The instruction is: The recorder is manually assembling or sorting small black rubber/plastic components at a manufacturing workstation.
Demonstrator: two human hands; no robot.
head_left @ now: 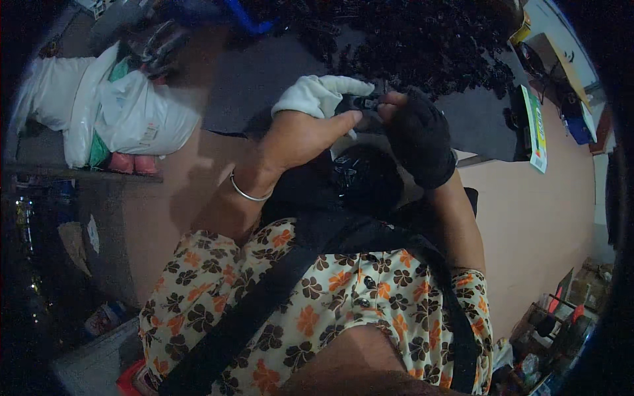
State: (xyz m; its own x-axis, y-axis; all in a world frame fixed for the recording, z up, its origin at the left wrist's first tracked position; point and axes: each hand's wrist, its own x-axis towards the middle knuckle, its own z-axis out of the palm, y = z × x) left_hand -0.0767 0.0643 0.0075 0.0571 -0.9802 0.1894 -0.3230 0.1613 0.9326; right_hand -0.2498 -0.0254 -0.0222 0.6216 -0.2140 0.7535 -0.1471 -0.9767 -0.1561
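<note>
My left hand (pixel 310 119), in a white glove that leaves the thumb bare, pinches a small black part (pixel 362 103) between thumb and fingers. The part looks like a clip or buckle; its exact kind is too dark to make out. My right hand (pixel 419 135), in a black fingerless glove, is closed with its bare fingertips at the right end of that same part. Just below both hands sits a round black container (pixel 370 175) with shiny black pieces in it. Beyond them, a large heap of small black parts (pixel 422 49) is spread over a dark grey cloth (pixel 264 79).
White plastic bags (pixel 145 115) with pink and green items stand at the left. On the right lie a green and yellow packet (pixel 533 129) and an open cardboard box (pixel 558 63). A blue item (pixel 251 20) shows at the far edge. Clutter (pixel 548 323) fills the lower right.
</note>
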